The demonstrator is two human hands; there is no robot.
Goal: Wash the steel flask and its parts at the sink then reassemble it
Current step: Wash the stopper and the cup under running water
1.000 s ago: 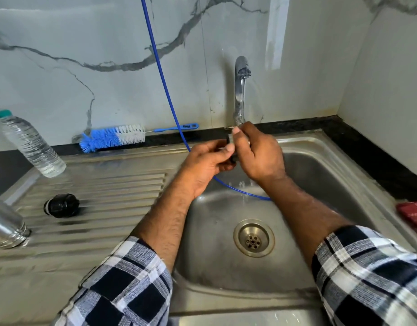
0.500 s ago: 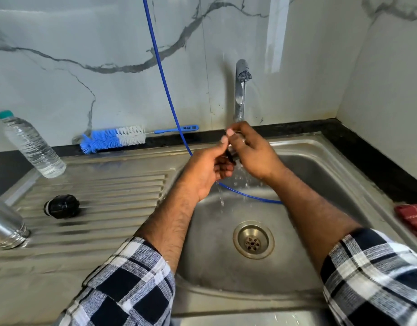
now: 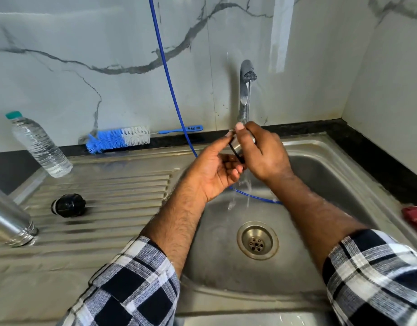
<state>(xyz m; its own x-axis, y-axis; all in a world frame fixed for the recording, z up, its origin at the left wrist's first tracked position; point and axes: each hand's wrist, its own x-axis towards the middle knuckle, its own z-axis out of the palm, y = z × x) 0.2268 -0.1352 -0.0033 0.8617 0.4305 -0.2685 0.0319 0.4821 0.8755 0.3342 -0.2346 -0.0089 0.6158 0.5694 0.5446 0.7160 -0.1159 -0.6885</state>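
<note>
Checked sleeves [image 3: 132, 285] at the bottom of the frame, bare forearms reaching up toward the middle. Below centre, drain [image 3: 257, 240] in the steel sink [image 3: 325, 165]. At far left edge, steel flask [image 3: 9, 222] lying on the ribbed drainboard [image 3: 108, 196], black cap [image 3: 68, 205] just right of it, apart. Centre frame, left hand [image 3: 213, 170] and right hand [image 3: 261, 152] meeting under the running tap [image 3: 245, 90], fingers of both pinching a thin black ring [image 3: 235, 152], possibly the flask's seal; something silvery behind it, too hidden to name. Blue hose [image 3: 170, 90] dropping from the top into the basin. Upper left, plastic bottle [image 3: 39, 144] leaning; bottle brush [image 3: 123, 138] along the marble wall. Red cloth [image 3: 415, 218] at right edge.
</note>
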